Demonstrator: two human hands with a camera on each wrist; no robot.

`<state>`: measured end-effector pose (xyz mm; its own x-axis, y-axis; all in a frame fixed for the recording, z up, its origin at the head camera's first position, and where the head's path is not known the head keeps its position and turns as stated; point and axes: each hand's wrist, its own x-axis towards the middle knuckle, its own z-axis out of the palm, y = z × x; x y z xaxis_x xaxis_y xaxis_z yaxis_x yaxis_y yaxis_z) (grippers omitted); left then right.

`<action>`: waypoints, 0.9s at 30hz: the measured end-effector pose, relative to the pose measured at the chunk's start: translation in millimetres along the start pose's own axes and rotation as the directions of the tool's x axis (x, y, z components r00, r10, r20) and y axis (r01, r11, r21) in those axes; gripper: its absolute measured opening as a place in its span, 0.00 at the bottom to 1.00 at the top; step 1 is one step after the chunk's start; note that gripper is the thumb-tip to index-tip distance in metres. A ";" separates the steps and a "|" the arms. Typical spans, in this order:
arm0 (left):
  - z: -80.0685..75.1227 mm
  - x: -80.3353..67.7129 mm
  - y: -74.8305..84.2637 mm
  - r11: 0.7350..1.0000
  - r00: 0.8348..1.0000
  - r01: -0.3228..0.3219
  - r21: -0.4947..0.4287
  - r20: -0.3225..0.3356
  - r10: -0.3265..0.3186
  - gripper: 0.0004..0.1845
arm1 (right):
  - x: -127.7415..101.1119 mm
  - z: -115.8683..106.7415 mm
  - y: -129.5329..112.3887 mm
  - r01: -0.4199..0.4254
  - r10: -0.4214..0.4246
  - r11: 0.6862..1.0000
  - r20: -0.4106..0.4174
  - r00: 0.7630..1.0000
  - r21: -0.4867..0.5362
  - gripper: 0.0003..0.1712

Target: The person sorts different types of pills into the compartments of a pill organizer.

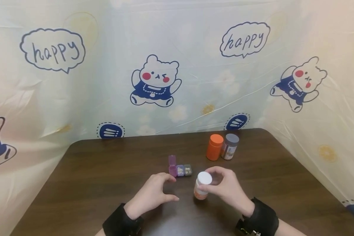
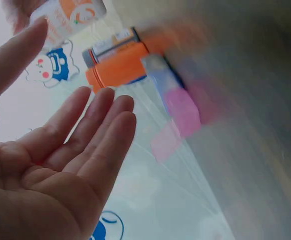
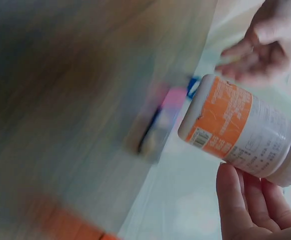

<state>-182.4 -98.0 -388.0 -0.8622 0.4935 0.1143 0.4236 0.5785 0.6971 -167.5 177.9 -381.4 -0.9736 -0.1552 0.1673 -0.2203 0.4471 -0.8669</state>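
While the right hand (image 1: pixel 227 186) only pinches the white-capped bottle (image 1: pixel 202 186) by its cap from above, a slip looks likely: head view shows the base at or just off the tabletop (image 1: pixel 85 183), can't tell which, and the body is slightly tilted. Judgement: if the cap is loose, the body could drop or tip toward the pill box (image 1: pixel 180 167) just behind, whose pink lid stands open. Left hand (image 1: pixel 151 194) sits just left of the bottle, not touching, fingers loosely curled around nothing, thumb pointing at the bottle. Orange bottle (image 1: pixel 214 147) and grey-capped bottle (image 1: pixel 229 146) stand touching, further back right; low knock risk.

Left wrist view: left hand (image 2: pixel 50 165) palm up, fingers (image 2: pixel 103 125) straight and relaxed, empty. Orange bottle (image 2: pixel 120 65) and pill box (image 2: pixel 183 107) are motion-blurred. So no support under the bottle if it slips.

Right wrist view: bottle (image 3: pixel 240 130) held by the cap end, orange label and base free in the air side-on to the camera; fingers (image 3: pixel 235 200) wrap near the cap, contact partly out of frame. Rest is blurred, so grip firmness can't be judged.
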 end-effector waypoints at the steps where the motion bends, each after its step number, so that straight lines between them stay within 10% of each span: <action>1: 1.3 -0.5 1.1 1.000 1.000 -0.021 -0.001 -0.002 0.021 0.28 | -0.7 4.7 -1.0 0.011 -0.012 1.000 0.027 1.000 0.020 0.25; 9: 13.0 -0.2 3.9 0.987 0.990 -0.139 -0.077 0.020 0.141 0.28 | -7.5 34.1 -3.7 0.106 -0.124 0.988 0.165 0.978 0.112 0.23; 27: 26.1 -3.2 2.4 0.987 0.986 -0.140 -0.081 0.077 0.147 0.25 | -17.5 48.7 -0.6 0.143 -0.156 0.987 0.230 0.961 0.073 0.30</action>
<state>-171.3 -81.2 -405.1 -0.7670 0.6212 0.1608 0.5166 0.4490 0.7291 -147.4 137.4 -406.6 -0.8872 -0.4216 0.1876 -0.3518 0.3551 -0.8661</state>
